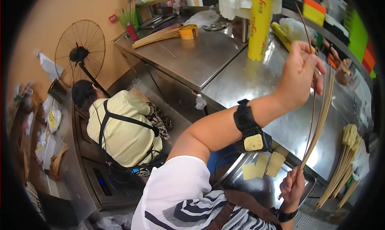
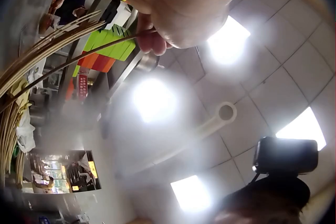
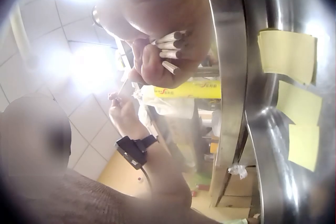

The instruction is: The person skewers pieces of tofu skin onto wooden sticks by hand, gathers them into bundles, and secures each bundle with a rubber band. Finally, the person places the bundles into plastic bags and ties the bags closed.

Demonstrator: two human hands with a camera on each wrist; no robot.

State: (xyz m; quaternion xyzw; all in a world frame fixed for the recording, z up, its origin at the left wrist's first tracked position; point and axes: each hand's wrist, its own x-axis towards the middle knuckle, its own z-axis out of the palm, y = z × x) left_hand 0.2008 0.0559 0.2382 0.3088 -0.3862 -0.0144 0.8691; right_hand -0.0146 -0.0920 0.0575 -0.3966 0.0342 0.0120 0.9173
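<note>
Currently, both hands hold thin sticks above the right-hand part of the head view. The left hand (image 1: pixel 302 71), raised, has its fingers bent and pinches one thin stick (image 1: pixel 305 23) between thumb and fingers; the stick's tip extends past the hand, and its lower length runs down beside the bundle of thin sticks (image 1: pixel 324 113). The right hand (image 1: pixel 292 184), lower down, is closed round the bundle near its lower end; in the right wrist view several blunt stick ends (image 3: pixel 171 54) protrude from between its curled fingers. Left wrist view: the single stick lies apart from the bundle near the left fingers. Just beside the right hand, three yellow sheets (image 1: pixel 262 166) lie in a metal basin (image 1: pixel 236 181). At the right edge, further sticks (image 1: pixel 335 178) carry folded yellow pieces (image 1: pixel 350 137) at their upper ends. On the metal counter (image 1: pixel 224 79), a yellow roll (image 1: pixel 258 27) stands upright; farther off, an orange-yellow tape roll (image 1: pixel 188 32) touches or nearly touches a heap of loose sticks (image 1: pixel 158 36); exact contact unclear. Left of the counter, a person in a pale yellow shirt (image 1: pixel 122 127) is seen from behind, near a black fan (image 1: pixel 80 53).
</note>
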